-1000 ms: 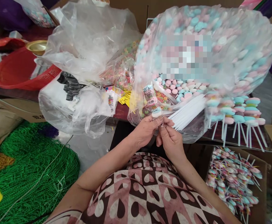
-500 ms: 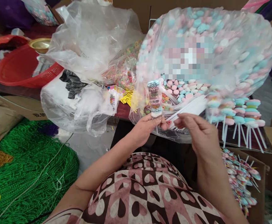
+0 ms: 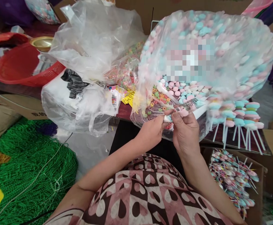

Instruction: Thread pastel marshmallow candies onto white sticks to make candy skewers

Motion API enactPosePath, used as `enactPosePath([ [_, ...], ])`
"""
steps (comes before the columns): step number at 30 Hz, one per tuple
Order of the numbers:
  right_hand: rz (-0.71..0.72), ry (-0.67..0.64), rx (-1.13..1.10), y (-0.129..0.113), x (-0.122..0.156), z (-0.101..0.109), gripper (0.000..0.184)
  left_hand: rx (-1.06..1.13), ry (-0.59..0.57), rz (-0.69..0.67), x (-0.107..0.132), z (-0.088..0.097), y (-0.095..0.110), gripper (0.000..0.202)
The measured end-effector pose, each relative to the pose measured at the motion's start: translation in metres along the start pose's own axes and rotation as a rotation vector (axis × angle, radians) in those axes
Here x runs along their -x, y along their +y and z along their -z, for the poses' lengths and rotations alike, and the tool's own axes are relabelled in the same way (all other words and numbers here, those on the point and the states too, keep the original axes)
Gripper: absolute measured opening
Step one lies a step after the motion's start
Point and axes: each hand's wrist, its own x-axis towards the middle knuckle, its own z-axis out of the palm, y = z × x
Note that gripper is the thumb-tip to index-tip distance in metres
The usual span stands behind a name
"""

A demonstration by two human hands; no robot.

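Observation:
A marshmallow lollipop in a clear printed wrapper (image 3: 182, 110) lies slanted between my two hands, over the edge of the table. My left hand (image 3: 152, 130) is closed in a pinch at its lower left end, where white and blue candy shows. Around its middle, my right hand (image 3: 186, 128) has thumb and fingers pressed on the wrapper. The stick is hidden by my hands. Just beyond them are ring-shaped candies (image 3: 158, 98) in clear plastic, white sticks (image 3: 201, 112) and loose pastel marshmallows (image 3: 190, 89).
Finished-looking marshmallow skewers (image 3: 250, 115) stand on the right of the table, above a carton of wrapped lollipops (image 3: 235, 181). Gold twist ties (image 3: 128, 97) lie left of the ring candies. A red basket (image 3: 17, 70) and green cord (image 3: 40, 168) are at left.
The wrapped lollipop has tipped from upright to slanting right. My right hand has come left and closed on it; my left hand has turned over at its lower end.

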Motion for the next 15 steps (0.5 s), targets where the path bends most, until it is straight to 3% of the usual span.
enactPosePath([
  [2,0.009,0.004,0.006,-0.001,-0.001,0.002,0.021,0.052,-0.021,-0.007,0.0,0.002,-0.002,0.012],
  [7,-0.238,-0.332,-0.011,-0.019,-0.01,0.021,0.032,0.851,-0.47,0.13,0.007,0.012,-0.003,0.037],
  [9,-0.241,-0.338,-0.001,-0.021,-0.014,0.021,0.034,0.972,-0.528,0.145,0.01,0.014,-0.002,0.042],
  [11,-0.175,-0.229,0.029,-0.018,-0.016,0.013,0.034,0.867,-0.394,0.107,0.011,0.014,-0.001,0.038],
  [15,-0.019,-0.024,0.126,-0.003,-0.016,-0.014,0.036,0.328,0.11,-0.024,0.011,0.019,-0.002,0.018],
])
